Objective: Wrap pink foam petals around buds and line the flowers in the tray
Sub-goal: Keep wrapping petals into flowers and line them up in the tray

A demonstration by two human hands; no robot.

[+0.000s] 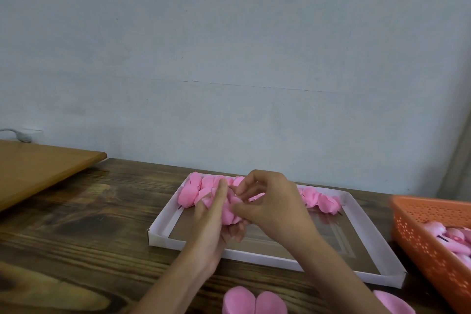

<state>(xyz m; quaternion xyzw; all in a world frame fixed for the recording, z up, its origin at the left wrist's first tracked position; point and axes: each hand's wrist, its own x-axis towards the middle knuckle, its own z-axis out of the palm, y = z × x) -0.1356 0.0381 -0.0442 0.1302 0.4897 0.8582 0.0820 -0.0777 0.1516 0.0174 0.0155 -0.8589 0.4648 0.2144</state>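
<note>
A pink foam flower (230,213) is held over the left part of the white cardboard tray (254,255). My left hand (212,219) cups it from below with fingers curled round it. My right hand (270,201) pinches its petals from the right. A row of finished pink flowers (322,200) lies along the tray's far edge, partly hidden behind my hands. Loose pink petals (253,301) lie on the wooden table in front of the tray.
An orange perforated basket (423,234) holding pink buds stands at the right, close to the tray. A lighter wooden board (38,168) lies at the far left. A pale wall rises right behind the table. Another petal (392,302) lies at the bottom right.
</note>
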